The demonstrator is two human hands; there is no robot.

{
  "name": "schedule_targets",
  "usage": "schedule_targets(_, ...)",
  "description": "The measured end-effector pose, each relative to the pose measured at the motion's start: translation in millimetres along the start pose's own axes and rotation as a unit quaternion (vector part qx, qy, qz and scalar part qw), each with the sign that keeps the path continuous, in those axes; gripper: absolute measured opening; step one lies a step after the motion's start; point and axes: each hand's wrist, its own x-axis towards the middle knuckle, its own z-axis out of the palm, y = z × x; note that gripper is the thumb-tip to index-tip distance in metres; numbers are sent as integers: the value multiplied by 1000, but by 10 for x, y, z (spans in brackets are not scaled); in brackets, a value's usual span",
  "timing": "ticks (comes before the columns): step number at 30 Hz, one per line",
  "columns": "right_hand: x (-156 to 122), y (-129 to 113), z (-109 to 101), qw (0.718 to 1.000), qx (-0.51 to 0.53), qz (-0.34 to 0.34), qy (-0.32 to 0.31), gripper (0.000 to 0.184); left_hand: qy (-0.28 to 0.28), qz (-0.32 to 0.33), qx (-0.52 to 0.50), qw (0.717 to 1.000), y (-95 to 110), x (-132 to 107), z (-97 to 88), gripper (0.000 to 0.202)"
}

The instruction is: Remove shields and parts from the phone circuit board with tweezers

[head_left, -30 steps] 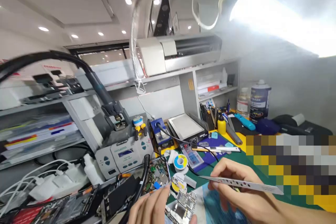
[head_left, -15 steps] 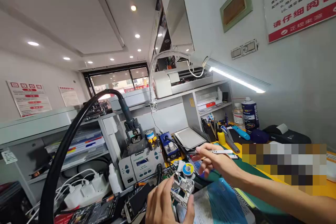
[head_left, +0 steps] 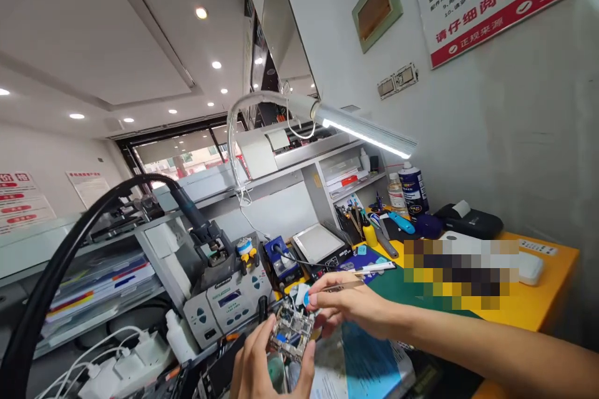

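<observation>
My left hand (head_left: 262, 365) grips a small phone circuit board (head_left: 292, 331) by its edges and lifts it above the bench. My right hand (head_left: 349, 302) is closed in a pinch on thin metal tweezers (head_left: 344, 286), whose tip points left, just above the board's upper right corner. Both hands meet low in the centre of the view. Under the board lies a blue and white printed sheet (head_left: 360, 365) on the green cutting mat (head_left: 407, 283).
A grey soldering station (head_left: 229, 299) with a thick black hose (head_left: 70, 249) stands at the left, beside a blue iron stand (head_left: 278, 259) and a hot plate (head_left: 318, 243). A lamp bar (head_left: 365, 134) hangs overhead. Bottles (head_left: 414, 181) and a white mouse (head_left: 531, 268) sit on the yellow desk.
My view has swung up and right. My right hand with the tweezers came in left toward the board, and my left hand raised the board closer to it.
</observation>
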Motion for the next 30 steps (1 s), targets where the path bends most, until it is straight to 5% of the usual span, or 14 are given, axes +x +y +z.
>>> schedule_targets(11, -86, 35, -84, 998, 42, 42, -30, 25, -114, -4, -87, 990, 159, 104, -221, 57)
schedule_targets(17, -48, -83, -193, 996, 17, 70, -50, 23, -219, -31, -189, 957, 131, 219, -313, 69)
schedule_targets(25, -112, -117, -159, 990, -11, 121, -73, 20, -291, -23, -295, 910, 166, 225, -183, 59)
schedule_targets(30, -206, -152, -57, 990, -30, 123, -59, 22, -319, -41, -322, 891, 256, 263, -266, 51)
